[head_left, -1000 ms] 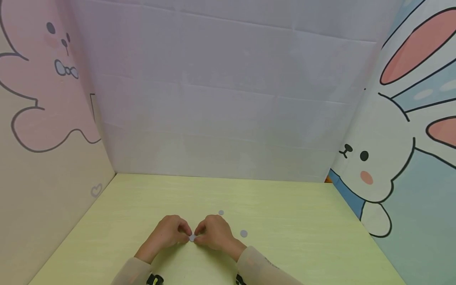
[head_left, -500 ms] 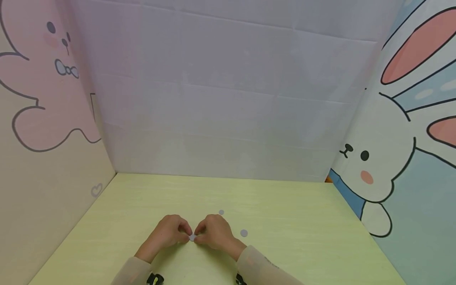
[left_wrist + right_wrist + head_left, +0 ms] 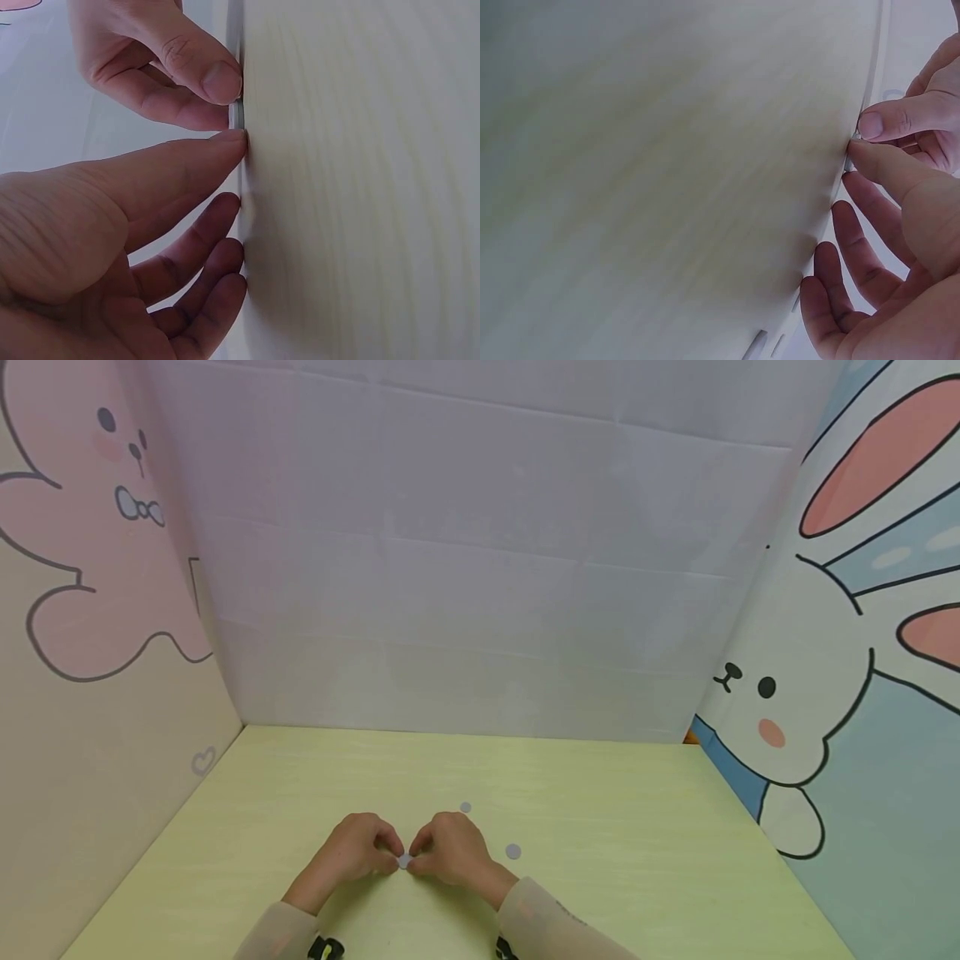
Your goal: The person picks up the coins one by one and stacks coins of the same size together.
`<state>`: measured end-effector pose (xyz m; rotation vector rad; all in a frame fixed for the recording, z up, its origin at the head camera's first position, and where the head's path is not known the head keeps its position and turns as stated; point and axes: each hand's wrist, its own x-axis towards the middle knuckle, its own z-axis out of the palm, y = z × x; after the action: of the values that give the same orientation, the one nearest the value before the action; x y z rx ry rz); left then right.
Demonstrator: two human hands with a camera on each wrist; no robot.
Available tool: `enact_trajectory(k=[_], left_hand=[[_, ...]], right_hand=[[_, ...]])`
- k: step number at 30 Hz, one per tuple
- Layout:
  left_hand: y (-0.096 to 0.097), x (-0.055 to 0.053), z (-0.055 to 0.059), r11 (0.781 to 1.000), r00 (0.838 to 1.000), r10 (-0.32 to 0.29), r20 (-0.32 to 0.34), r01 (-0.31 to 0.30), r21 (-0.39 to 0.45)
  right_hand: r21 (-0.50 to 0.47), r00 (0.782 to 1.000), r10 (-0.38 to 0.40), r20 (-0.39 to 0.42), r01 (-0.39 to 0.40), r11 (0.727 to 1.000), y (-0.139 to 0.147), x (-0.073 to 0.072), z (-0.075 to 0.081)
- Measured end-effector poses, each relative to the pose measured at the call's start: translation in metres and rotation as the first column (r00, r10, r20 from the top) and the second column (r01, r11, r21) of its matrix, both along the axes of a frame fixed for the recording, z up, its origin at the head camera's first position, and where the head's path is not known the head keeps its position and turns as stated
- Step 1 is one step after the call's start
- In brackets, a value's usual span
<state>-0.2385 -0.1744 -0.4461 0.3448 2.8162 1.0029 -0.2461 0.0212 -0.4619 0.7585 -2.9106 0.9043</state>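
Note:
A small round grey disc (image 3: 405, 861) lies flat on the table between my two hands. My left hand (image 3: 358, 846) holds its left edge between thumb and index finger. My right hand (image 3: 452, 847) grips the opposite edge the same way. Seen edge-on in the left wrist view, the thin disc (image 3: 236, 115) shows between the fingertips of both hands. In the right wrist view only a sliver of the disc (image 3: 848, 162) appears; the thumb covers the rest. The other fingers of both hands rest curved with their tips at the tabletop.
Two more grey discs lie on the pale wood-grain table (image 3: 630, 827): a smaller disc (image 3: 466, 807) beyond the right hand and a larger disc (image 3: 513, 852) to its right. A white back panel (image 3: 480, 610) and printed side panels enclose the table.

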Motion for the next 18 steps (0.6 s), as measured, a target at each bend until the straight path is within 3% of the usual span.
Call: enact_trajectory(k=[8,18], left_hand=[[0.0004,-0.0004,-0.0012,1.0,1.0,0.003,-0.005,-0.003,-0.002],[0.0002,-0.0002,-0.001,0.999,0.999,-0.034,-0.04,0.034,-0.013]], right_hand=[[-0.016,1.0,0.005,0.008,-0.005,1.0,0.0003,-0.0012,-0.0009],[-0.016,1.0,0.003,0.004,-0.003,1.0,0.0007,-0.0028,-0.0037]])
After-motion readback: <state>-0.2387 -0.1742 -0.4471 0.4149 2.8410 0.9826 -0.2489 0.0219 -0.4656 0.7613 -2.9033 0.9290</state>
